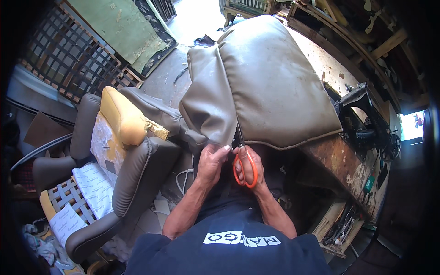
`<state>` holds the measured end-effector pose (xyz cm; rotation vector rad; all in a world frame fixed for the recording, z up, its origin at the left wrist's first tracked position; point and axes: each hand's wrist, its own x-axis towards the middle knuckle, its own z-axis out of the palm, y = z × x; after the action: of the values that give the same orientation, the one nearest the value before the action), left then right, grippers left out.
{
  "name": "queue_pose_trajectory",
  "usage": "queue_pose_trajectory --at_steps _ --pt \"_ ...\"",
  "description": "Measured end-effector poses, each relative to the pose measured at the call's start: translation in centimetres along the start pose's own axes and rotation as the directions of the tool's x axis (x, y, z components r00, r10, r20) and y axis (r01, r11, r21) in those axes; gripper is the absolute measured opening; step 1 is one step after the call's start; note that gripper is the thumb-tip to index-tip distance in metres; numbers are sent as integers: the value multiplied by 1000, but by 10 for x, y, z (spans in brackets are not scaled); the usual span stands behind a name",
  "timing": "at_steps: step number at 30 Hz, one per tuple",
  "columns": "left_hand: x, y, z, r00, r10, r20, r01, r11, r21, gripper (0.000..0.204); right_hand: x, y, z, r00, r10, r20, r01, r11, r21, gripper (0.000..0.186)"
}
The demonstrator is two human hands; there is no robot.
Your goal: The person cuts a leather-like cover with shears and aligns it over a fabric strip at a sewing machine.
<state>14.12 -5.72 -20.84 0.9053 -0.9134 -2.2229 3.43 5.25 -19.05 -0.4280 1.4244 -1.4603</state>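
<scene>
Left hand [211,164] pinches the brown cover [208,107], lying toward 12 o'clock; right hand [253,167] grips orange-handled scissors [241,145], tips toward 12. Suggest: keep material taut, snips short, clear of the seam [232,94].

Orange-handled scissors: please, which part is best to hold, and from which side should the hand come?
Grip the scissors by the orange handle loops, coming from the person's near side, slightly right, where the right hand holds them. The loops face the person's body, while the dark blades point away, beside the loose grey-brown cover, so the handle end looks safer.
</scene>
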Motion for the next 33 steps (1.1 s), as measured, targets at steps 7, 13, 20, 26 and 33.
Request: queue_pose_trajectory --at_steps 7,13,20,26,33 --pt "-6 2 5 998 -1 62 1 1000 -10 21 3 2 3 999 -29 -37 32 996 80 51" --pt "-17 0 7 999 -34 7 34 999 42 8 -12 2 0 1000 -15 -21 16 1000 26 51" --pt "-65 -23 5 970 -220 101 212 973 89 8 -69 5 -26 992 120 40 -121 993 8 45" --pt "-63 -23 1 960 -263 101 256 964 78 9 -70 17 -30 991 135 -6 -135 991 -16 51" --pt "-63 -17 0 957 -259 129 251 965 79 12 -67 17 -43 989 56 135 -78 983 169 63"
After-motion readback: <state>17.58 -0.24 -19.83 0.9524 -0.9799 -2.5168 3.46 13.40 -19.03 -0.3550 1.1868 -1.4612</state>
